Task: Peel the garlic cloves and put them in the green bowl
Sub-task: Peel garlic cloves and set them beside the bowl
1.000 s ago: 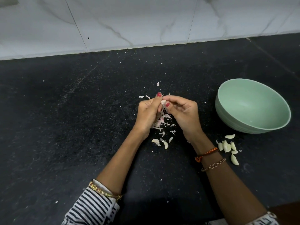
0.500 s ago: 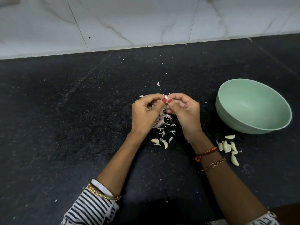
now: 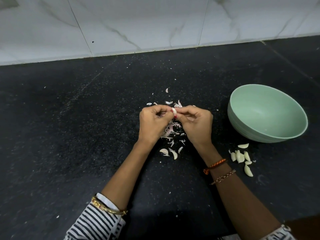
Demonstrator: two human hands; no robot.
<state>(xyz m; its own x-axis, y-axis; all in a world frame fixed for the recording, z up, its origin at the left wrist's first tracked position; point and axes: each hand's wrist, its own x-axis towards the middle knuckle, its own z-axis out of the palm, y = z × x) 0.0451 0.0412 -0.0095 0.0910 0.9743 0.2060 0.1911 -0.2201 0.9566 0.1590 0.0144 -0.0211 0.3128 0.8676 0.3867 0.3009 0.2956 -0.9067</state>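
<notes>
Your left hand (image 3: 155,121) and right hand (image 3: 196,122) meet above the dark counter (image 3: 86,135), both pinching one small pale garlic clove (image 3: 174,111) between fingertips, held over the heap of papery skins (image 3: 170,129), likely so scraps drop in one spot. The clove looks whitish and glossy, largely bare, though remaining skin is too small to judge. The green bowl (image 3: 245,122) sits to the right, apparently holding no garlic, with peeled cloves (image 3: 240,156) lying just in front.

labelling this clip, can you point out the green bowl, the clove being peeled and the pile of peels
green bowl (image 3: 287,108): head view, inner wall.
clove being peeled (image 3: 174,111): head view, its exposed white middle between both hands.
pile of peels (image 3: 170,129): head view, pinkish skins below the hands.
</notes>
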